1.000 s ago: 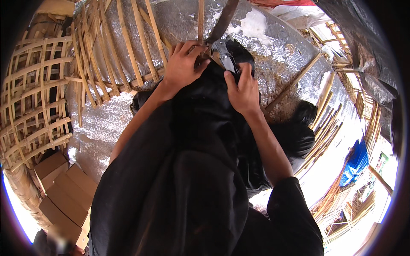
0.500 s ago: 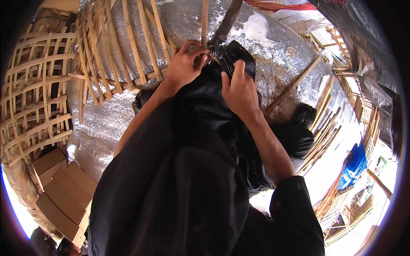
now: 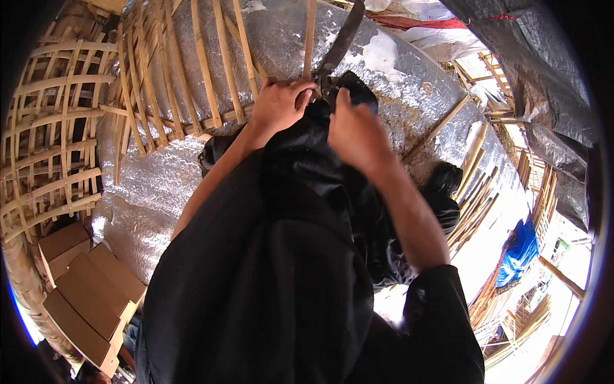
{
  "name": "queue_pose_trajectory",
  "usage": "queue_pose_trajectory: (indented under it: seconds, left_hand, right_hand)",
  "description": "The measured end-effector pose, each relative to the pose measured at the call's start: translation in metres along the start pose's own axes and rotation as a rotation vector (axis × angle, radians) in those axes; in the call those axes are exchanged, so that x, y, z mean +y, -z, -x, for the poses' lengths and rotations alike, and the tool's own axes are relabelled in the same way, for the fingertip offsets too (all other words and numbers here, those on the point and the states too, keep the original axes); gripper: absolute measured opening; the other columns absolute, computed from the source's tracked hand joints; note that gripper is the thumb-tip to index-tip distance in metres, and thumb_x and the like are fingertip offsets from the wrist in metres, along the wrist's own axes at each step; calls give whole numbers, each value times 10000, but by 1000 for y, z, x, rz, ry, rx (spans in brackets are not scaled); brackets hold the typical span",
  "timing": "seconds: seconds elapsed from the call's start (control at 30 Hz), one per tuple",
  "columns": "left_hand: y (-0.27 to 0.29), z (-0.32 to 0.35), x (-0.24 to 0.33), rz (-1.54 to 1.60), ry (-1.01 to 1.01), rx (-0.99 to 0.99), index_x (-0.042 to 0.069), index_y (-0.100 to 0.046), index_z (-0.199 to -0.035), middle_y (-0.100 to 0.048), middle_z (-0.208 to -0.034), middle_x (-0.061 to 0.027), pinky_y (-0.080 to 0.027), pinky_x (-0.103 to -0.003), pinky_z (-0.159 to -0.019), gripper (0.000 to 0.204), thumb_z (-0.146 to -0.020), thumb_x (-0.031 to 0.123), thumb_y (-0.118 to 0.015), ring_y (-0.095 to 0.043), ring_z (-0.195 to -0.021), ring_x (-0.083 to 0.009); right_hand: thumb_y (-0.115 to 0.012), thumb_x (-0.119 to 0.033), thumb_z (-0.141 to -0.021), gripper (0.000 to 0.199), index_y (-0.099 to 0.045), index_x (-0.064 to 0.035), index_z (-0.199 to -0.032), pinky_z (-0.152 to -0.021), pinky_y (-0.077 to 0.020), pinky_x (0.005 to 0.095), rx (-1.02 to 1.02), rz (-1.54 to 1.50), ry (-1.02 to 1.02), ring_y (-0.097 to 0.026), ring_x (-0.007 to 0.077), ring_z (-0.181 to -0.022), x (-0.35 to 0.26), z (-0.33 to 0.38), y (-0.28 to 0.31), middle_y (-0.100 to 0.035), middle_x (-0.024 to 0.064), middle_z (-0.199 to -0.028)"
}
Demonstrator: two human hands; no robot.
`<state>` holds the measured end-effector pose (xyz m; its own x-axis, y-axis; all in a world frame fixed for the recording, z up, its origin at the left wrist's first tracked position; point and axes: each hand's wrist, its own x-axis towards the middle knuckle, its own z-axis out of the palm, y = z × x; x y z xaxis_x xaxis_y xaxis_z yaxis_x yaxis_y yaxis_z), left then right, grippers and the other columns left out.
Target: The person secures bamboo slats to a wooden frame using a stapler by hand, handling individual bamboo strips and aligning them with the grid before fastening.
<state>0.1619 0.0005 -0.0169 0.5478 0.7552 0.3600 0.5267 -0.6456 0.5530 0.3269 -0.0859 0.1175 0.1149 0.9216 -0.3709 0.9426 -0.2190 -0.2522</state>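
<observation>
My right hand (image 3: pixel 359 134) is closed round the handle of a broad dark-bladed knife (image 3: pixel 343 38), a machete by its look. The blade slants away from me, up and to the right. Close on its left, my left hand (image 3: pixel 280 107) pinches the near end of a thin bamboo strip (image 3: pixel 310 40), which runs straight away from me. The strip's end and the base of the blade meet between my hands, above my black-clothed lap (image 3: pixel 307 128). My fingers partly hide the contact there, so I cannot tell whether the edge is in the bamboo.
Silvery foil sheeting (image 3: pixel 147 211) covers the ground. A bamboo lattice (image 3: pixel 57 128) and a row of bamboo slats (image 3: pixel 198 64) lie to the left. Cardboard boxes (image 3: pixel 96 288) sit at lower left. Bamboo sticks (image 3: pixel 476 211) and a blue plastic sheet (image 3: pixel 518 253) are at right.
My right hand has risen a little and wrapped closer round the knife handle, blurred by motion. The blade has shifted slightly right. My left hand has come slightly nearer me, still at the strip.
</observation>
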Motion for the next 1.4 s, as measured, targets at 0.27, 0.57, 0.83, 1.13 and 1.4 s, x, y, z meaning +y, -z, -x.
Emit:
queue_pose_trajectory:
  seconds: [0.27, 0.57, 0.83, 1.13, 1.4]
  left_hand:
    - [8, 5, -7, -42, -34, -20, 184, -698, -1113, -763, -861, -62, -475, -448, -836, 137, -987, 210, -650, -717, -762, -293]
    - [1, 3, -12, -117, -11, -27, 185, -675, -1108, -697, -675, -65, -451, -442, -788, 127, -991, 225, -646, -685, -640, -294]
    - [-14, -17, -31, -68, -13, -24, 196, -666, -1148, -707, -690, -63, -453, -443, -787, 159, -992, 223, -649, -698, -658, -279]
    - [-25, -26, -3, -99, 64, -114, 200, -669, -1183, -747, -766, -50, -451, -443, -845, 177, -1016, 234, -619, -715, -734, -287]
    - [-40, -25, 19, -49, 69, -73, 215, -689, -1182, -739, -762, -74, -454, -456, -835, 189, -1015, 261, -613, -711, -729, -312]
  right_hand:
    - [-756, -303, -877, 344, -755, -7, -1052, -858, -589, 485, -227, 267, 184, -745, 412, -969, 8, -64, 62, -758, 239, -982]
    - [-766, -366, -910, 452, -756, -134, -1298, -841, -570, 470, -320, 272, 595, -740, 397, -886, 40, -141, 72, -782, 185, -996]
    - [-787, -490, -935, 534, -746, -128, -1325, -494, -403, 280, -620, -161, 46, -585, 111, -644, 107, -181, 74, -684, 53, -778]
    - [-724, -382, -978, 562, -512, 45, -1276, -674, -571, 410, -97, -740, -8, -706, 223, -644, 117, -74, -10, -719, 144, -844]
    - [-641, -227, -963, 415, -537, 41, -1262, -851, -565, 512, -35, -873, -222, -762, 366, -798, 84, -28, -24, -704, 314, -985]
